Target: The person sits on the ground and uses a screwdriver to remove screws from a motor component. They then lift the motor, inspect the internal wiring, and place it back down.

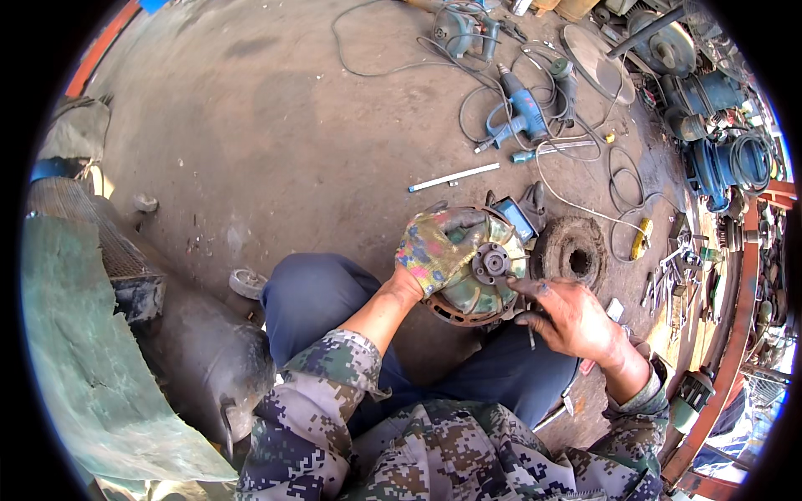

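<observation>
Green-painted metal forms the round casing [462, 295], which we see held above the lap, between the trousered legs [311, 288], its dark central hub [491, 263] facing up. The left hand [439, 249], in a flowered glove, is closed over the casing's left side. The bare right hand [575, 316] is half curled, forefinger reaching to the hub's lower right edge and thumb set apart; whether it pinches anything small we cannot tell. To work well here, we would brace the casing firmly with the gloved palm so that it cannot twist, apply light, even pressure close to the hub, and mind the slotted, rusty rim. A grimy, thick ring [551, 249] lies on the floor [276, 167] just beside the casing in our view.
</observation>
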A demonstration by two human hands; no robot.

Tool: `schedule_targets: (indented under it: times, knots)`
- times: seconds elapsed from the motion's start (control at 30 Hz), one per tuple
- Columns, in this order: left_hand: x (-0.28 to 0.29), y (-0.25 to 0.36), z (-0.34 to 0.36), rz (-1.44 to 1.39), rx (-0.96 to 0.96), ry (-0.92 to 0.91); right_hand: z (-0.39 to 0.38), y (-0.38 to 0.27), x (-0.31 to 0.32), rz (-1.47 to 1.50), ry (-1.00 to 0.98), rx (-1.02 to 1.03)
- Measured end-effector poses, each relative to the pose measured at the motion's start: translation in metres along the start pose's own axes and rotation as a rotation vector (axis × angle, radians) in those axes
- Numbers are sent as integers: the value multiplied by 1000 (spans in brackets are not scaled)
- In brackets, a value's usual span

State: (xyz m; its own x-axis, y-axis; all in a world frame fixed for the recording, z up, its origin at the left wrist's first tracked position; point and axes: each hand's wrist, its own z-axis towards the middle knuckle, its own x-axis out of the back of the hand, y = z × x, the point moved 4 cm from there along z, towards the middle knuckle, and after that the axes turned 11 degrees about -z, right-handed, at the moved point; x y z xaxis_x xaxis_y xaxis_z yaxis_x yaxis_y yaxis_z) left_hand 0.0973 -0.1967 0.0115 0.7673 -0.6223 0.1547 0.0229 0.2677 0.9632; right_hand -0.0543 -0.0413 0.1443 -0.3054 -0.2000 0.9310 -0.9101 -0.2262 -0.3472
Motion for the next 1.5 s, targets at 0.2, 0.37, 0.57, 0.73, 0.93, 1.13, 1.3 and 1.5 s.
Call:
schedule_targets:
  times: [0.2, 0.37, 0.57, 0.73, 0.93, 1.13, 1.3, 1.5]
  knots:
    - [-5, -6, -2, -117, 99, -13, 7, -28, -16, 135, -93, -18]
    - [-2, -3, -3, -45, 96, -42, 42, -10, 2, -30, 47, -33]
    - [0, 5, -3, 30, 47, 8, 28, 10, 18, -370, 50, -188]
    - [-3, -3, -3, -43, 119, -6, 4, -13, 6, -287, -248, -225]
    - [-9, -3, -6, 318, -7, -108, 38, -2, 2, 105, 87, -56]
    - [-4, -7, -5, 85, 105, -27, 23, 1, 16, -339, -96, -369]
    - [-8, -2, -1, 15, -33, -69, 29, -18, 17, 95, -120, -97]
    - [-4, -2, -2, -73, 147, 0, 35, 0, 19, -277, -88, -308]
